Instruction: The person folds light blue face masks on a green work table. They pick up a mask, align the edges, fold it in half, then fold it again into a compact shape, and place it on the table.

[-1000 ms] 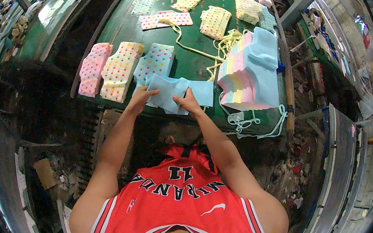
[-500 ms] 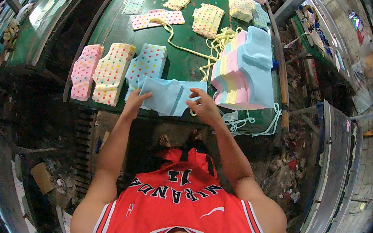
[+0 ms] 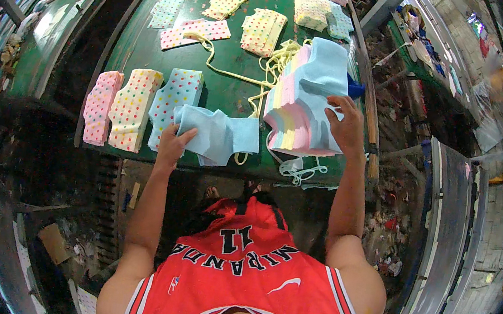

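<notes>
My left hand [image 3: 172, 146] is closed on the near left edge of a plain light blue cut cloth piece [image 3: 219, 139], thumb on top. That cloth lies loosely rumpled at the table's near side. My right hand [image 3: 347, 126] is over the right edge of a tall stack of cut cloth pieces [image 3: 286, 114] in pink, yellow and blue layers. Its fingers are bent, with thumb and forefinger apart, next to the light blue top piece [image 3: 327, 66]. Whether the fingertips touch that piece I cannot tell.
Dotted cloth stacks in pink [image 3: 101, 107], yellow [image 3: 134, 110] and blue [image 3: 175, 100] line the left near edge of the green table [image 3: 224, 69]. Yellow cloth strips [image 3: 236, 77] trail across the middle. More dotted stacks [image 3: 263, 31] lie farther back. Pale ties [image 3: 303, 171] lie at the front edge.
My right hand has left the blue cloth piece and moved right to the stack's edge. My left hand keeps its hold; the cloth has become more rumpled. The view has shifted slightly.
</notes>
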Motion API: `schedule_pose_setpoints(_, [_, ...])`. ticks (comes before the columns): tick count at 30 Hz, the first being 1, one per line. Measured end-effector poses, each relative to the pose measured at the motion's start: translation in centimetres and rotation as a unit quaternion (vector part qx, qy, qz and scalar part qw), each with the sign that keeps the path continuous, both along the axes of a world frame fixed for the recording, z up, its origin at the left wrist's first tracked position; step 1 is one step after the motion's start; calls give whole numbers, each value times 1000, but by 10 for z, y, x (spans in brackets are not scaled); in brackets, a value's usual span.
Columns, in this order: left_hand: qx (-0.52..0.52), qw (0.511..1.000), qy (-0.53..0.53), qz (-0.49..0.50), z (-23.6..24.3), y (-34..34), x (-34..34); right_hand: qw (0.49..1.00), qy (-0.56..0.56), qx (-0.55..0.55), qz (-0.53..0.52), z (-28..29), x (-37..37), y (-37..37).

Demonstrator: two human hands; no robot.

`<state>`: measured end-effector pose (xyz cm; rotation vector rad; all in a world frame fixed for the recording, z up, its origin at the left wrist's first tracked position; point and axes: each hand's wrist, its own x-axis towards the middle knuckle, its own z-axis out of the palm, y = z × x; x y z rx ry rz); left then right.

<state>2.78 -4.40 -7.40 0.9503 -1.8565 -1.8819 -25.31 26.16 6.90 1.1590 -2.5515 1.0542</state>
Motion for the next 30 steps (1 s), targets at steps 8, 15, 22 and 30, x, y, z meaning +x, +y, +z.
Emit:
schedule_pose_setpoints(8, [3, 999, 47, 5, 68, 43, -48, 970, 179, 88, 138, -3, -80, -10])
schedule_pose_setpoints(15, [-22, 999, 31, 1, 78, 60, -69, 957, 187, 117, 187, -10, -113, -29])
schedule_pose_setpoints(22, [-52, 997, 5, 55, 83, 72, -64, 961, 207, 92, 159, -9, -125, -38])
schedule_pose_setpoints(30, [-99, 990, -26, 93, 88, 77, -46, 985, 47, -134, 96, 45, -92, -34])
